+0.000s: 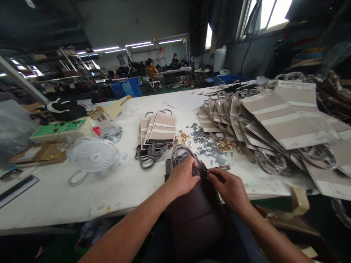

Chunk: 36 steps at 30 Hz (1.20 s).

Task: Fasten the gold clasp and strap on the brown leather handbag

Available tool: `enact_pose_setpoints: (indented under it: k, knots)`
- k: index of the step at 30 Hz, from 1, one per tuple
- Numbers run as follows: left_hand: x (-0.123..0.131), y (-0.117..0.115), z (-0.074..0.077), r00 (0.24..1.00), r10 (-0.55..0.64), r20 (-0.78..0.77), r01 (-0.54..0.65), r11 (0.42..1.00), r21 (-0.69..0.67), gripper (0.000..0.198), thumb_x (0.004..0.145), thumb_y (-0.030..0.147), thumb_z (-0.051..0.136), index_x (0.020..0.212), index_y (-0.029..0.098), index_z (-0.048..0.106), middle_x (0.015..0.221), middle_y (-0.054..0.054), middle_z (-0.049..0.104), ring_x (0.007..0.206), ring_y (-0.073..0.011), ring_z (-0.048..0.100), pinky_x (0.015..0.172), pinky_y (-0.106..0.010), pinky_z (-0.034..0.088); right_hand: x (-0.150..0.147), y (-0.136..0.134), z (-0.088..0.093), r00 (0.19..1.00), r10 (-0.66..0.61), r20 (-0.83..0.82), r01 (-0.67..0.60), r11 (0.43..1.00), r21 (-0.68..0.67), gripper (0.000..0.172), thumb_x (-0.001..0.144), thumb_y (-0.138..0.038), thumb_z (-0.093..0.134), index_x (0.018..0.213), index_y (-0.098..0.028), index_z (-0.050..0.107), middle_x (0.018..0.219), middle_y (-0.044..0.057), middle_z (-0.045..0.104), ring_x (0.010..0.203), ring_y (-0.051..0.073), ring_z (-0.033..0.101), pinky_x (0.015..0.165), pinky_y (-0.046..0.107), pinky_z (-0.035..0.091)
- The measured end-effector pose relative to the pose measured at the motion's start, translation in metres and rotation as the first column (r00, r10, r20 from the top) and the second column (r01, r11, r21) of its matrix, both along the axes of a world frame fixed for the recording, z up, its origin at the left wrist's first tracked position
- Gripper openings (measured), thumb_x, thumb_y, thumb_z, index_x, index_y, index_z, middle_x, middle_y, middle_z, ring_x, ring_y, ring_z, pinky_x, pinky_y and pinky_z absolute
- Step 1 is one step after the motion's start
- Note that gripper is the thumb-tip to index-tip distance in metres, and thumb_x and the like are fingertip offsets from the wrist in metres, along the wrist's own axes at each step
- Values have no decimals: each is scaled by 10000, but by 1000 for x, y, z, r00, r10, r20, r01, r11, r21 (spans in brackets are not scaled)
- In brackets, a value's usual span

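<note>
A dark brown bag panel [196, 215] hangs over the table's front edge, with a wrapped round handle [179, 152] at its top. My left hand [182, 178] is closed over the panel's top edge, fingers curled by the handle. My right hand [229, 188] pinches a small gold metal fitting [206, 174] against the same edge. A gold clasp [224, 168] lies just past my right fingers.
Stacks of beige bag panels [160, 128] and a long heap of them [285, 120] cover the white table [123, 186]. Loose gold and grey fittings [208, 142] lie between. A small white fan [93, 156] and a green device [61, 128] stand at left. People work far behind.
</note>
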<state>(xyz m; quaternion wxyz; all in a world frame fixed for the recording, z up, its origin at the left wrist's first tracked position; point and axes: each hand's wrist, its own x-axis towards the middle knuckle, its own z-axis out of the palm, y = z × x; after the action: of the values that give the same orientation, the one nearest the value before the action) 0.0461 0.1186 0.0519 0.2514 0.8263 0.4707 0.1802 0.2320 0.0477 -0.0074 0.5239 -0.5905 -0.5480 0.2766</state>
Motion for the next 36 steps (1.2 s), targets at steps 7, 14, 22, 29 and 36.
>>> enact_pose_setpoints:
  k: [7,14,22,29,36]
  knots:
    - [0,-3,3,996,-73,56,71,997,41,251,748,136,725,921,238,575,933,16,672,804,-187,603,730,-303,410,5,-1,10,980,110,-166,-113,994,-11,261,896,-458,728,1025,-251,822,968,44,779,875,245,721,810,348,567]
    - [-1,-7,3,998,-45,45,41,997,68,220,753,139,731,882,236,583,906,25,653,788,-179,592,724,-311,404,12,2,11,967,247,-57,-245,969,34,304,872,-418,761,1127,-258,799,1044,52,771,976,269,723,909,393,582]
    - [1,-13,9,999,-32,39,28,994,110,229,759,134,756,830,231,560,870,28,655,802,-183,602,727,-303,409,10,0,17,991,90,102,-100,991,90,203,923,-407,674,972,-259,804,811,35,770,763,249,721,752,359,557]
    - [1,-13,10,999,-32,28,28,992,125,232,760,119,770,794,224,566,843,29,667,794,-179,611,719,-297,405,13,-3,20,989,141,53,-138,989,-52,246,908,-413,663,1026,-249,804,848,27,782,743,244,728,721,332,545]
    - [2,-16,10,999,-35,1,34,984,174,205,783,151,773,785,230,584,832,31,664,767,-176,614,710,-300,411,8,-7,25,971,117,207,-106,993,-59,262,941,-427,611,858,-257,792,799,23,768,759,247,702,698,325,476]
